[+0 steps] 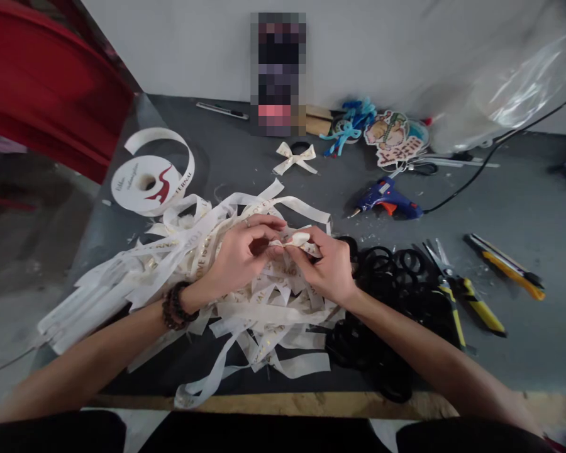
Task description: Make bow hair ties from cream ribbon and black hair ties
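left fingers (265,221), right fingers (302,263) pinching white ribbon (299,239) above ribbon heap (264,313)

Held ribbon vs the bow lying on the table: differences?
The held ribbon is pinched by the left hand and right hand; the bow lies untouched on the table. The held ribbon is bunched and partly hidden; the bow spreads in full view. Both are pale.

The ribbons (268,313) look smooth, of cloth; the glue gun (390,199) is plastic; the tabletop (523,207) matt.
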`<state>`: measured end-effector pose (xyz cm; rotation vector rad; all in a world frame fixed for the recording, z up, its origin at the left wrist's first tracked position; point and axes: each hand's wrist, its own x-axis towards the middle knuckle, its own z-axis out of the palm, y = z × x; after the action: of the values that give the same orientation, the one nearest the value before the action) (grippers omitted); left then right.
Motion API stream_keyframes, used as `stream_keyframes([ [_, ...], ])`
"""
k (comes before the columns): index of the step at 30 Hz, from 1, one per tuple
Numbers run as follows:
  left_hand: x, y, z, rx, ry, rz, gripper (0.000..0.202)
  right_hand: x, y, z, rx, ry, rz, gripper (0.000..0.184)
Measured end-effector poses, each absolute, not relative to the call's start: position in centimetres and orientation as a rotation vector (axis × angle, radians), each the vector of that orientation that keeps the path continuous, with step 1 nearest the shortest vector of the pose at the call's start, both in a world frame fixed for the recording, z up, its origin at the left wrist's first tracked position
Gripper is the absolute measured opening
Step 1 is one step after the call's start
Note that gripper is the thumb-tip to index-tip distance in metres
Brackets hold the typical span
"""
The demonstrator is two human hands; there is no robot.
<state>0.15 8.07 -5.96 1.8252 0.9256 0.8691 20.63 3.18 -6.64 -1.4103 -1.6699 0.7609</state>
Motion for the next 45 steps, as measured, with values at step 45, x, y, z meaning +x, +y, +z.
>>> stream_keyframes([
  [45, -0.02, 7.95, -6.33, 1.358, 0.964, 0.883, 0.027, 20.13, 3.4, -6.83, -1.524, -1.513, 0.838, 0.033],
])
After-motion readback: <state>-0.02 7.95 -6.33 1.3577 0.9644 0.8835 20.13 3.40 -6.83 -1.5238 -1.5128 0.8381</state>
